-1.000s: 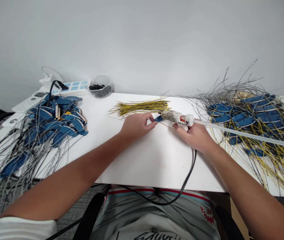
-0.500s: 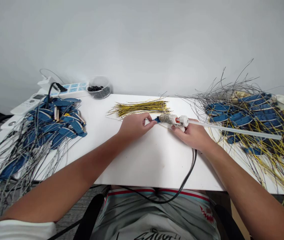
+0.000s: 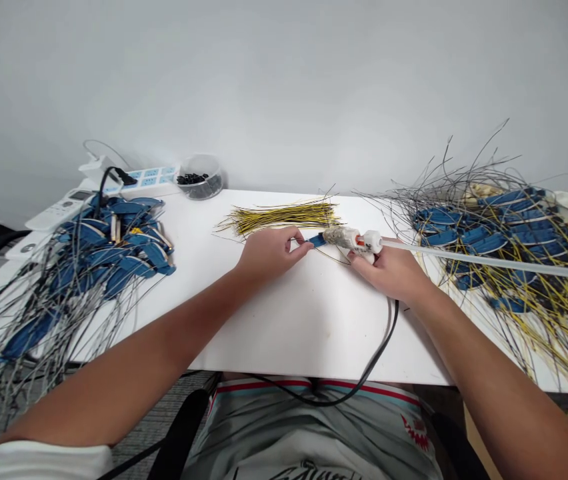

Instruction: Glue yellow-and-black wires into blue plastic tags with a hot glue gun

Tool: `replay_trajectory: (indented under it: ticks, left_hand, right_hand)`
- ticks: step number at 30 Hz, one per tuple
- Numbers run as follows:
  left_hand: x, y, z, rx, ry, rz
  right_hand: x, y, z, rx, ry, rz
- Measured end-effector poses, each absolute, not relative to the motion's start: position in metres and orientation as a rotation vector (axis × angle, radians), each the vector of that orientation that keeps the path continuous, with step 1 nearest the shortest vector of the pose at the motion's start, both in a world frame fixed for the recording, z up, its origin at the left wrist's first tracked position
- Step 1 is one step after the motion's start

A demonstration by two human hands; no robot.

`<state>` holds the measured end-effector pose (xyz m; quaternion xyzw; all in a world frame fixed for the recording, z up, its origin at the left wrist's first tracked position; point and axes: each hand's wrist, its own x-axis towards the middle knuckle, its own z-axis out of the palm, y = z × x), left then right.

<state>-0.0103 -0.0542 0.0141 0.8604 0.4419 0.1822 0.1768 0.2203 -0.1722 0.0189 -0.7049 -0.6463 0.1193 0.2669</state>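
Between thumb and fingers, my left hand (image 3: 275, 253) pinches a small blue plastic part (image 3: 318, 241) with thin wire at it. My right hand (image 3: 389, 268) is wrapped round a white hot glue gun (image 3: 351, 240), its nozzle end pointing left at the blue part. Whether the tip touches the part I cannot tell. A long translucent glue stick (image 3: 479, 258) juts out of the gun's back to the right. Just beyond my hands lies a bundle of yellow and black wires (image 3: 284, 215).
Blue parts with grey wires (image 3: 134, 247) are heaped at left, and more blue parts with yellow and black wires (image 3: 524, 230) at right. Behind the left heap are a power strip (image 3: 151, 177) and a clear tub (image 3: 201, 180) of small black pieces. The gun's black cord (image 3: 379, 353) hangs over the front edge.
My right hand and the glue gun have shifted slightly right, so more of the blue part shows. My left hand stays nearly in place.
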Motion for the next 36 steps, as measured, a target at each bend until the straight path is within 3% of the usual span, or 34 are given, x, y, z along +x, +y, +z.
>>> replay_trajectory:
  ticks: [6, 36]
  left_hand:
    - [-0.0103, -0.0536, 0.0140, 2.355, 1.236, 0.508]
    - [-0.0124, -0.0511, 0.0131, 2.395, 1.173, 0.473]
  right_hand:
    - [0.2209, -0.1722, 0.0162, -1.753, -1.519, 0.297]
    - [0.2178, -0.1711, 0.0189, -1.800, -1.596, 0.286]
